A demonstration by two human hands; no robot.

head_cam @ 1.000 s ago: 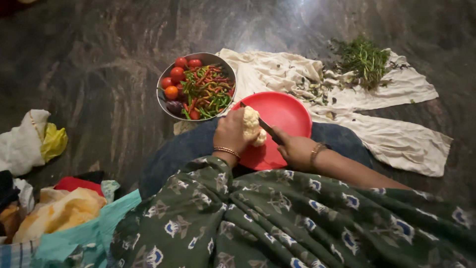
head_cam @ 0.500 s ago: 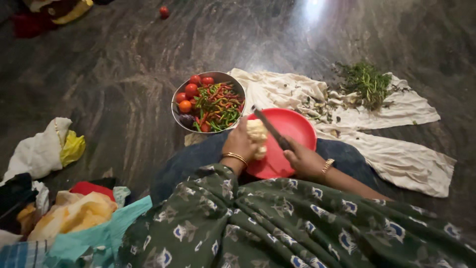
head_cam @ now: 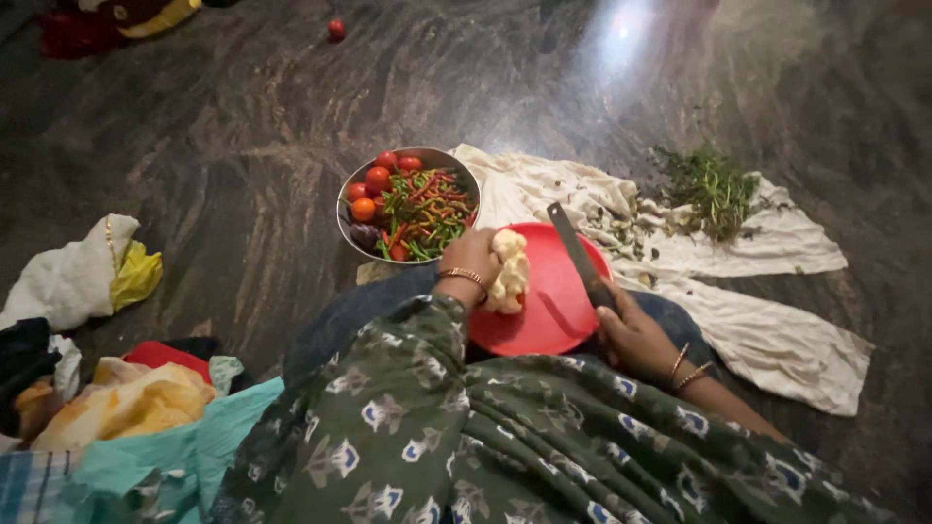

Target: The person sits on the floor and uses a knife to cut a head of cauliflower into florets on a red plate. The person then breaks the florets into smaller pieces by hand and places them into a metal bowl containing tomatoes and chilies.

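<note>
Holding a cauliflower (head_cam: 509,270) over the red plate (head_cam: 549,311), the left hand (head_cam: 472,257) is closed on it. The right hand (head_cam: 631,330) grips a knife (head_cam: 580,254), blade above the plate. A bowl (head_cam: 354,233) of vegetables stands just beside, on the floor (head_cam: 243,116).

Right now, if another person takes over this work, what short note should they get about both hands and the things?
Left hand: holds a pale cauliflower piece over the red plate.
Right hand: grips a knife, blade pointing up and away, clear of the cauliflower.
Things: the plate rests on the lap. A steel bowl with tomatoes, green beans and red chillies stands on the floor beside it. A white cloth to the right carries leafy greens and scraps.
Done: nothing cut shows on the plate.
Left: the cauliflower is in one piece; the bowl's vegetables are whole.
</note>
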